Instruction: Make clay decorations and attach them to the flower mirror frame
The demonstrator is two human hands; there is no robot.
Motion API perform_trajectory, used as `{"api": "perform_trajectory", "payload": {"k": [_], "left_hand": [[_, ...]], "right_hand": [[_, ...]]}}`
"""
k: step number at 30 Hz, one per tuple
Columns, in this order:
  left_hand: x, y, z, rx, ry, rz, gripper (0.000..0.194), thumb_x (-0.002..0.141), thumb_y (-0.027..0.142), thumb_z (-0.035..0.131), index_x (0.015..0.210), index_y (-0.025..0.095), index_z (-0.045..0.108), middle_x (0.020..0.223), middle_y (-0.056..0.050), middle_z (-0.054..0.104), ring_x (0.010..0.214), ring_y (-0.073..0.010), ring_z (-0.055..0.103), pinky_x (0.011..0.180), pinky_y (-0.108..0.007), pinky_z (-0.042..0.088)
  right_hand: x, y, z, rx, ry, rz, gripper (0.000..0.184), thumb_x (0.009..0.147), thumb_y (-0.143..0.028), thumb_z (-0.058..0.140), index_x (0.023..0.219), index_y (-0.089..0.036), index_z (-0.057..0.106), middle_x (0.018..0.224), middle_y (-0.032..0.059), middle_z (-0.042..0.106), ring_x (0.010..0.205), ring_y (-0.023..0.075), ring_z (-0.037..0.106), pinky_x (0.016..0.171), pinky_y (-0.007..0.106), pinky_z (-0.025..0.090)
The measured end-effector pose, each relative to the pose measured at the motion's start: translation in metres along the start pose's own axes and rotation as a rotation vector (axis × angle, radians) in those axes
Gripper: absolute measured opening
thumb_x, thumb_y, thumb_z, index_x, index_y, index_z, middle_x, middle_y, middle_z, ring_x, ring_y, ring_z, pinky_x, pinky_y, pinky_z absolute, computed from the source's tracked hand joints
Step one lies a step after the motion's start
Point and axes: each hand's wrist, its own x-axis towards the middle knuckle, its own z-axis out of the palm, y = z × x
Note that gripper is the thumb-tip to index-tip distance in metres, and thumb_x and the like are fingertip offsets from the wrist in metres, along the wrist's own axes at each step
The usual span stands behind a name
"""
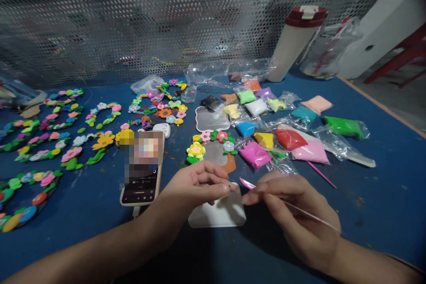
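Observation:
My right hand is closed around a thin modelling tool, its pink blade-like tip pointing left and its pale shaft crossing my palm. My left hand pinches something tiny between thumb and forefinger; what it is cannot be made out. Both hands hover over a small white board, the fingertips close together but apart. Just beyond the board lies a mirror-like plate with colourful clay flowers round its edge. Behind it is a plain white-rimmed wavy plate.
Bags of coloured clay spread across the right. A phone lies left of my hands, with a white earbud case behind. Several flower-decorated pieces fill the left. A tumbler stands against the perforated metal panel.

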Motion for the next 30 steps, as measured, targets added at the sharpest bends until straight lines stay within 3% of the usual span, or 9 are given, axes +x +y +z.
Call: {"api": "perform_trajectory", "payload": {"k": [5,9,30], "left_hand": [[0.0007,-0.0003,-0.0006,-0.007,0.000,-0.033,0.020,0.067,0.012,0.077,0.079,0.014,0.061,0.073,0.001,0.072,0.061,-0.0046,0.060,0.055,-0.014,0.038],[-0.0018,0.0017,0.0016,-0.012,0.001,-0.048,0.018,0.069,0.011,0.076,0.078,0.014,0.061,0.073,0.001,0.072,0.063,-0.0045,0.061,0.057,-0.014,0.039],[-0.0033,0.0057,0.0042,0.032,-0.004,-0.081,0.023,0.066,0.018,0.078,0.080,0.014,0.060,0.073,0.000,0.070,0.057,-0.0059,0.054,0.052,-0.016,0.035]], "right_hand": [[0.0059,-0.0009,0.0000,0.042,-0.094,-0.089,0.030,0.086,-0.002,0.043,0.105,-0.023,0.055,0.083,0.0022,0.066,0.074,0.0144,0.060,0.063,0.029,0.050],[0.0072,0.0010,0.0013,0.071,-0.121,-0.081,0.031,0.086,-0.001,0.042,0.104,-0.022,0.055,0.084,0.0027,0.064,0.076,0.0140,0.058,0.064,0.029,0.049],[0.0082,0.0017,-0.0006,0.103,-0.140,-0.082,0.031,0.086,-0.001,0.040,0.105,-0.021,0.055,0.085,0.0032,0.065,0.077,0.0137,0.058,0.066,0.030,0.048]]}}
